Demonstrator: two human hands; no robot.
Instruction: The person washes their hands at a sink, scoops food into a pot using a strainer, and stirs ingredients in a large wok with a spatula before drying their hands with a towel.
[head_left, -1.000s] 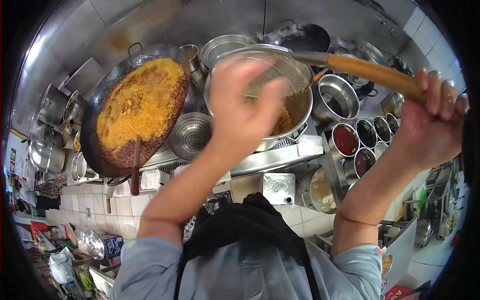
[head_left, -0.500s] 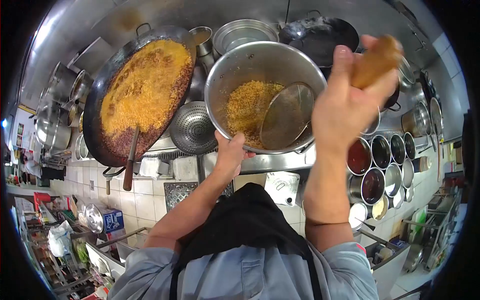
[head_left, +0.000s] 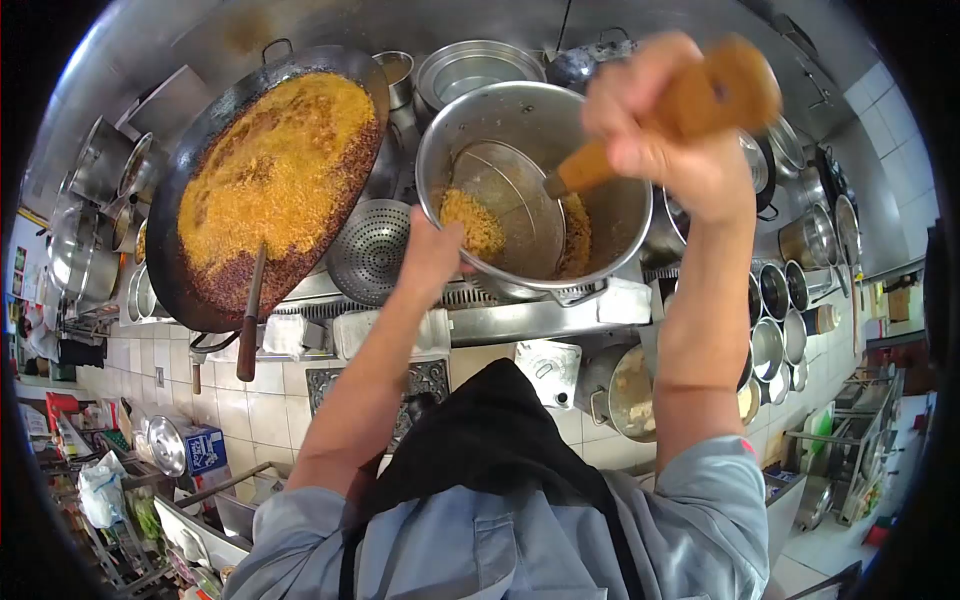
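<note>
My right hand [head_left: 665,140] is closed around the thick wooden handle of a round mesh strainer [head_left: 510,205]. The strainer's head is down inside a deep steel pot [head_left: 625,235], among golden, crumbly bits [head_left: 475,228] that lie at the pot's bottom. At the pot's near left rim, my left hand [head_left: 435,255] grips the edge; its fingertips are partly hidden and a little blurred. Left of the pot sits a large black wok [head_left: 165,235] full of foaming orange oil [head_left: 280,165] with dark reddish bits, and a wooden-handled utensil [head_left: 252,310] rests in it.
A perforated steel ladle [head_left: 375,250] lies between wok and pot. Behind stand a steel basin [head_left: 480,70] and a small strainer cup [head_left: 397,75]. Several sauce containers [head_left: 768,345] are at right, with a pot [head_left: 630,395] on the lower right. A tiled floor [head_left: 470,365] shows below.
The strainer's head has swung to the left side inside the pot, and its handle now slants over the right rim. My right hand has moved up and left. The view has shifted slightly.
</note>
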